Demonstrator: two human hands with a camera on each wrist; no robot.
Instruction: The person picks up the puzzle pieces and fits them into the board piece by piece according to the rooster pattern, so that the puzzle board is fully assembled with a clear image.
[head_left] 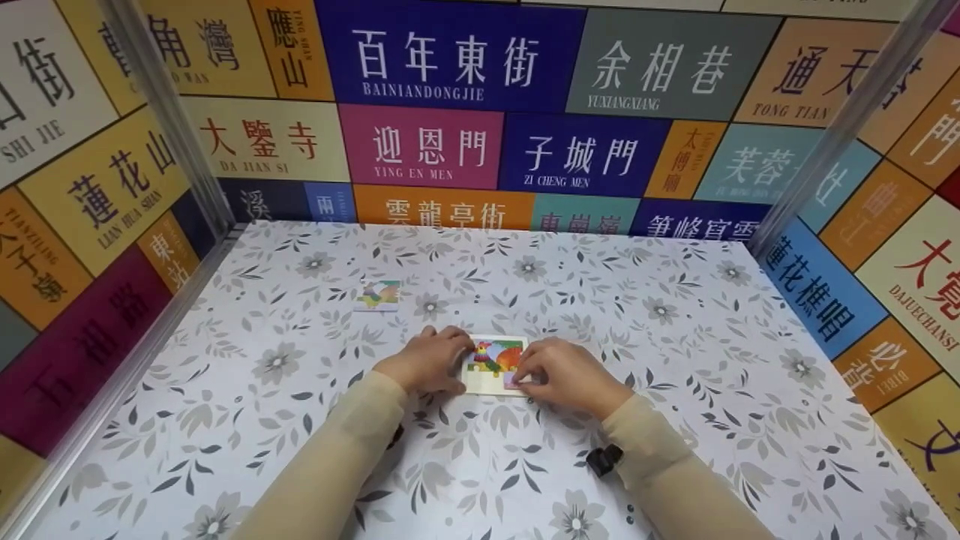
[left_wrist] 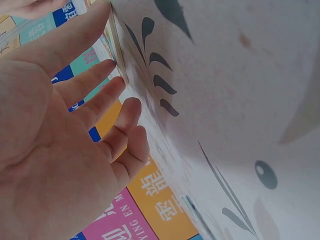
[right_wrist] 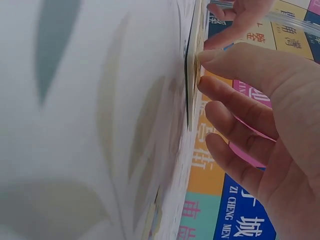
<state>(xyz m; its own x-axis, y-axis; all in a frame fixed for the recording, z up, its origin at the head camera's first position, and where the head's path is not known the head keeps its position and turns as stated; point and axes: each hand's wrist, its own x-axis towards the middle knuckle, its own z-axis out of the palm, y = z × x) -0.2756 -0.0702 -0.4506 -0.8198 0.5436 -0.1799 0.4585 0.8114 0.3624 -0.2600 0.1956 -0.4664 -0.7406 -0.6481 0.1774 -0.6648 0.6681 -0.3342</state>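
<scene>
A small puzzle board (head_left: 486,384) with a pale border lies flat on the table, its pieces (head_left: 497,355) forming a colourful bird. Along the board's left edge rests my left hand (head_left: 429,361), thumb near the lower corner; in the left wrist view its thumb and fingertips touch that edge with the fingers spread. My right hand (head_left: 566,375) pinches a small purplish puzzle piece (head_left: 510,380) with thumb and index finger at the board's lower right. Seen from the right wrist, those fingertips meet the top of the board (right_wrist: 191,95); the other fingers are loosely bent.
A small, similarly coloured puzzle section (head_left: 376,296) lies apart, behind and left of the board. Low in the right wrist view is another thin coloured edge (right_wrist: 154,220) on the table. The floral table (head_left: 300,420) is bordered by sign-covered walls (head_left: 450,56) and clear corner strips (head_left: 169,112).
</scene>
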